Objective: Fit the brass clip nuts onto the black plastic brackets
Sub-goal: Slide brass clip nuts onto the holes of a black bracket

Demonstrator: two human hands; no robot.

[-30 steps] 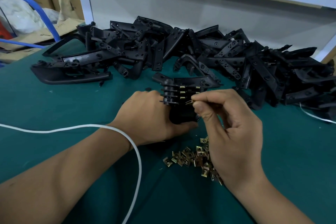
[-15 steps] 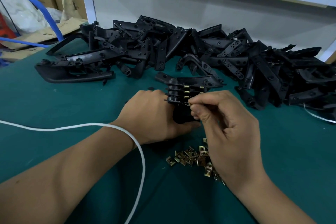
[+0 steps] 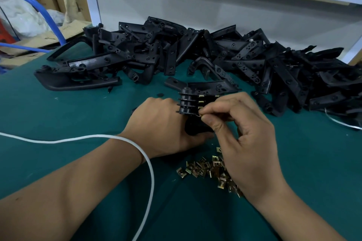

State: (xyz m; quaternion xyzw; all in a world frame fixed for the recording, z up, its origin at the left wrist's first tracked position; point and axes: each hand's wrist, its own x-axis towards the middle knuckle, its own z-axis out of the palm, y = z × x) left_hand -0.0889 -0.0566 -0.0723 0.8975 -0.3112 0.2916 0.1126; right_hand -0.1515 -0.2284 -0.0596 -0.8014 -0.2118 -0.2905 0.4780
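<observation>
**Right now: a clip nut pinched against a held stack of brackets**

Centrally, the left hand (image 3: 162, 125) wraps its curled fingers round a stack of black plastic brackets (image 3: 189, 103), holding it upright on the green table mat (image 3: 58, 115). Three brass clips already sit on the stack's right edge, one above another. The right hand (image 3: 244, 135), at about three o'clock from the stack, pinches a brass clip nut (image 3: 200, 114) between thumb and forefinger, its tip touching the lowest bracket; its other fingers are curled in loosely.

At six o'clock from the stack lies the loose pile of brass clip nuts (image 3: 205, 168), partly covered by the right wrist. From nine round to three o'clock, along the far side, sprawls the heap of black brackets (image 3: 244, 58).

A white cord (image 3: 145, 156) loops over the left forearm and runs off the left and bottom edges. The pinched nut is mostly hidden by the fingertips, so how far it is seated cannot be told. The lower stack is hidden by both hands.
</observation>
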